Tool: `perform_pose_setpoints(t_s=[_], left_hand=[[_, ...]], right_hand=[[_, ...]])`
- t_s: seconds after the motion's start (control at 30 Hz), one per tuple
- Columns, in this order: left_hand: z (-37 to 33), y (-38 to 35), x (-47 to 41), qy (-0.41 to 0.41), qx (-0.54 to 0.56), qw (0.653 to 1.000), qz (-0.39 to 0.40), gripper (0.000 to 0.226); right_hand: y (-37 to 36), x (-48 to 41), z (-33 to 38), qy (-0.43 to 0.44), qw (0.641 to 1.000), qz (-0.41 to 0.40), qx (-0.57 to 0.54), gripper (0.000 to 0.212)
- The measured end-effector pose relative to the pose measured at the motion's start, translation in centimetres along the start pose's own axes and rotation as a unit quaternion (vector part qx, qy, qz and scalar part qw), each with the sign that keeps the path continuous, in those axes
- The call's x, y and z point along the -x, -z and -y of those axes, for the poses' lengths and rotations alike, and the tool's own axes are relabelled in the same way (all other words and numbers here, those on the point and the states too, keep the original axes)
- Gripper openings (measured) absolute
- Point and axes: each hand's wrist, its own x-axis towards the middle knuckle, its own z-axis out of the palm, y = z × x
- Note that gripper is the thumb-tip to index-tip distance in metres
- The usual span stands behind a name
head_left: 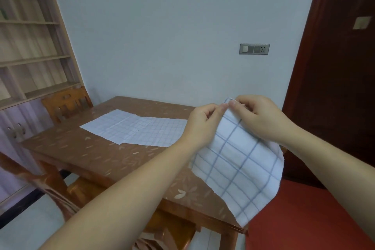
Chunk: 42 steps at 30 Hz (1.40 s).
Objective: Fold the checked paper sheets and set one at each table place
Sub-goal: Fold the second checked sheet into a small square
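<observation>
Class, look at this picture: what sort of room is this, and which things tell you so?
Probably a home dining room: a wooden table with a chair tucked in, wooden shelves on one side, and a wall socket.

Two bare forearms were in view, no sleeves reaching that far; left hand (205,121) and right hand (257,117) wore nothing; short trimmed nails showed at the fingertips; wrists behind the fingers bare too.

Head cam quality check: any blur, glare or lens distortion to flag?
Head view: soft, even light with no hard shadows; faint sheen on the table; wide-angle bowing tilts the bookshelf and door; the whole frame is slightly soft, yet the held checked sheet and the flat sheets keep readable grids.
</observation>
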Motion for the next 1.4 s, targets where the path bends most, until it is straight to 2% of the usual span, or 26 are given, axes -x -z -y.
perform_pose_setpoints(t_s=[0.13, 0.23, 0.37, 0.4, 0.5, 0.57, 0.67, 0.77, 0.83, 0.9, 1.1, 1.23, 1.33, 1.4], left_hand=[[0.5, 1.3, 0.8, 0.011, 0.01, 1.0, 0.006, 0.042], [1.6, 2.5, 1.6, 0.029, -0.03, 0.998, 0.043, 0.052], [2.8, 3.9, 2.2, 0.07, -0.043, 0.995, 0.052, 0.057], [2.7, 4.1, 2.1, 0.076, -0.035, 0.995, 0.059, 0.052], [1.4, 3.5, 1.7, 0.08, -0.029, 0.991, 0.107, 0.013], [0.8, 3.1, 1.4, 0.083, -0.029, 0.988, 0.131, 0.012], [0.7, 3.5, 1.3, 0.118, 0.003, 0.983, 0.138, 0.013], [1.3, 4.4, 1.3, 0.157, 0.046, 0.975, 0.153, 0.011], [1.7, 5.0, 1.3, 0.18, 0.061, 0.966, 0.173, 0.017], [2.2, 5.2, 1.2, 0.203, 0.073, 0.957, 0.195, 0.024], [2.9, 4.2, 0.9, 0.222, 0.133, 0.955, 0.143, 0.01], [2.9, 4.6, 1.0, 0.259, 0.143, 0.943, 0.153, 0.031], [2.9, 4.2, 0.6, 0.299, 0.11, 0.945, 0.08, 0.04], [2.7, 3.8, 0.3, 0.288, 0.136, 0.945, 0.07, 0.04]], right_hand=[[0.4, -0.8, 0.3, 0.02, 0.998, -0.064, -0.007, 0.041], [1.4, -1.5, 0.0, 0.029, 0.996, -0.085, 0.021, 0.04], [2.5, -1.9, -0.7, 0.045, 0.991, -0.107, 0.072, 0.036], [2.4, -2.0, -0.8, 0.046, 0.99, -0.109, 0.078, 0.035], [1.7, -2.1, -0.7, 0.045, 0.991, -0.102, 0.077, 0.037], [1.5, -2.2, -0.4, 0.033, 0.993, -0.109, 0.041, 0.038], [2.6, -2.2, -0.6, -0.052, 0.995, -0.061, -0.055, 0.036], [3.7, -1.5, -1.8, -0.117, 0.991, 0.038, -0.049, 0.055], [3.9, -1.2, -2.0, -0.127, 0.989, 0.046, -0.053, 0.058], [3.9, -1.2, -1.8, -0.123, 0.99, 0.03, -0.06, 0.052], [4.4, -2.1, -1.3, -0.099, 0.993, -0.027, -0.049, 0.035], [4.9, -2.3, -1.8, -0.105, 0.992, -0.032, -0.056, 0.035], [4.7, -2.6, -2.1, -0.117, 0.99, -0.036, -0.068, 0.037], [4.5, -2.5, -2.1, -0.12, 0.991, -0.03, -0.06, 0.039]])
